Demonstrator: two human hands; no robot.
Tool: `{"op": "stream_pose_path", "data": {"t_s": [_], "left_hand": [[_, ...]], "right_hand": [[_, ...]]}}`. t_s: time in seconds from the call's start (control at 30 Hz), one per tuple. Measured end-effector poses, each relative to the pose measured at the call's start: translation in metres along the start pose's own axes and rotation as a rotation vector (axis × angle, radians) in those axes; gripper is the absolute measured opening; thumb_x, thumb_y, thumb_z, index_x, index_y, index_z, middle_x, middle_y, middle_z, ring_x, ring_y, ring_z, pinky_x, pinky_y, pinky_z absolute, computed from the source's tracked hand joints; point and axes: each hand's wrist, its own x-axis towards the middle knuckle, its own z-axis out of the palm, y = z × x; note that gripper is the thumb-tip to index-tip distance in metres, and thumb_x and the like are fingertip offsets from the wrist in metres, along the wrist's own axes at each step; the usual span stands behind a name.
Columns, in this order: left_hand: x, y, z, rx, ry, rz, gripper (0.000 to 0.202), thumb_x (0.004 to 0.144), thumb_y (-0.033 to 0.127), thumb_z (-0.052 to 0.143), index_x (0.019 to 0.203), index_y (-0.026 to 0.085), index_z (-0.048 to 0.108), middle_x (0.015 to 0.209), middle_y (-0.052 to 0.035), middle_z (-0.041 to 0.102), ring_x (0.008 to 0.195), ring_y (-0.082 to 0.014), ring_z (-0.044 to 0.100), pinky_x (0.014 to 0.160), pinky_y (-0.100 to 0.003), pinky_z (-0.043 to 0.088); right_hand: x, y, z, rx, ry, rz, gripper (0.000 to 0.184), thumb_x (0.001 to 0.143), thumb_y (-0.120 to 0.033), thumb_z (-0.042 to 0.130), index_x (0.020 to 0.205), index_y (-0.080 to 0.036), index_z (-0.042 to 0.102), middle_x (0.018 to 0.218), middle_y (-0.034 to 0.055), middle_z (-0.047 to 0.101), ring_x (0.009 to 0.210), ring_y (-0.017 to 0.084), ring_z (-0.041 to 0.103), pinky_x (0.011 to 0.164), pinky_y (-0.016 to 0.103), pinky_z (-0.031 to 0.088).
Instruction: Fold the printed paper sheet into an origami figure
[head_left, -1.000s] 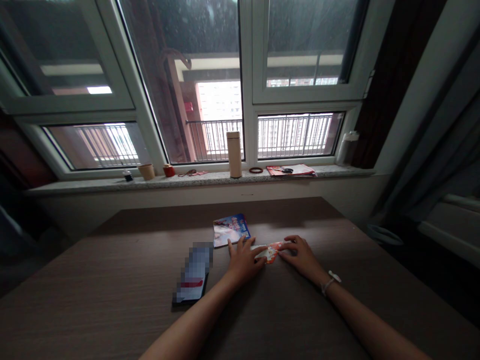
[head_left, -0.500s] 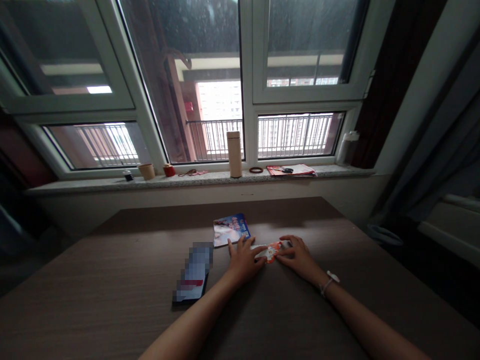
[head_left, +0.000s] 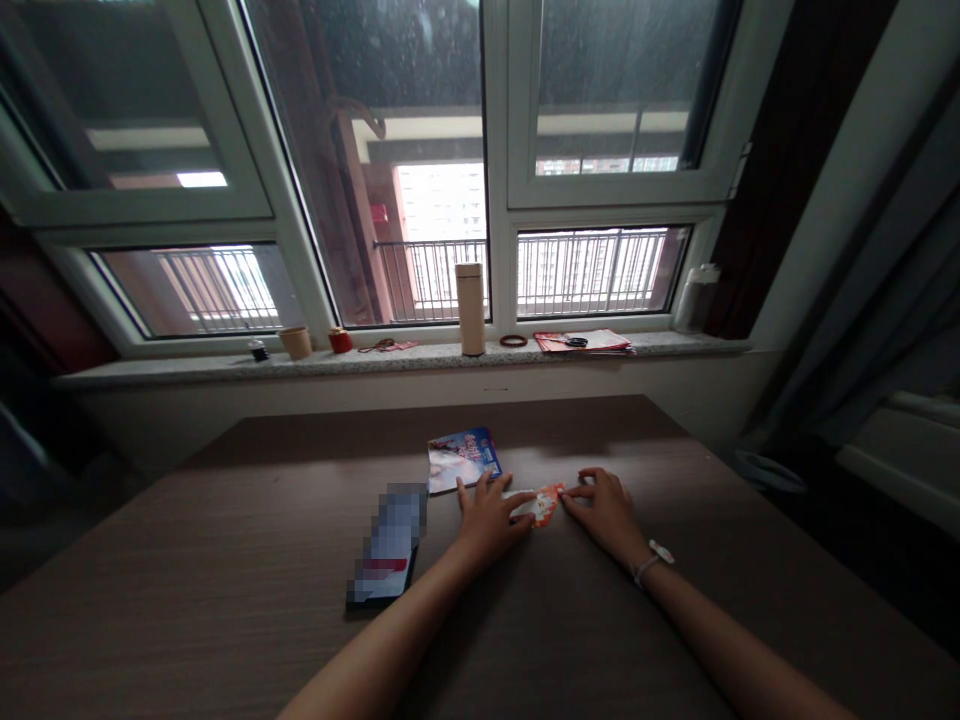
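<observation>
A small folded piece of red and white printed paper (head_left: 543, 503) lies flat on the brown wooden table (head_left: 225, 580). My left hand (head_left: 489, 515) rests on its left part with fingers spread and flat. My right hand (head_left: 606, 508) presses its fingertips on the paper's right edge, fingers stretched out. A second printed sheet, blue and white (head_left: 460, 458), lies just behind my left hand. A dark phone (head_left: 387, 546) lies to the left of my left forearm.
On the stone window sill (head_left: 150, 368) stand a tall beige flask (head_left: 471, 308), a small cup (head_left: 297, 342), a red pot (head_left: 339, 340), a bracelet (head_left: 513, 340), red papers with scissors (head_left: 585, 342) and a white container (head_left: 691, 298). A dark curtain (head_left: 885, 260) hangs at the right.
My right hand slid a little along the paper's right part, then drew its fingertips back to the right edge. My left hand has stayed in place.
</observation>
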Motion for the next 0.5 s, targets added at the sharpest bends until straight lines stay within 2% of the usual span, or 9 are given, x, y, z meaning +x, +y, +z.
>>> {"op": "stream_pose_path", "data": {"t_s": [0.5], "left_hand": [[-0.0002, -0.0012, 0.0012, -0.007, 0.024, 0.012, 0.037, 0.086, 0.054, 0.056, 0.123, 0.051, 0.057, 0.145, 0.0001, 0.043, 0.137, -0.0353, 0.025, 0.103, -0.075, -0.005]], "right_hand": [[0.0055, 0.0032, -0.0018, -0.17, 0.033, 0.008, 0.03, 0.089, -0.04, 0.051, 0.098, -0.028, 0.076, 0.112, 0.012, 0.058, 0.106, 0.03, 0.053, 0.09, 0.043, 0.043]]}}
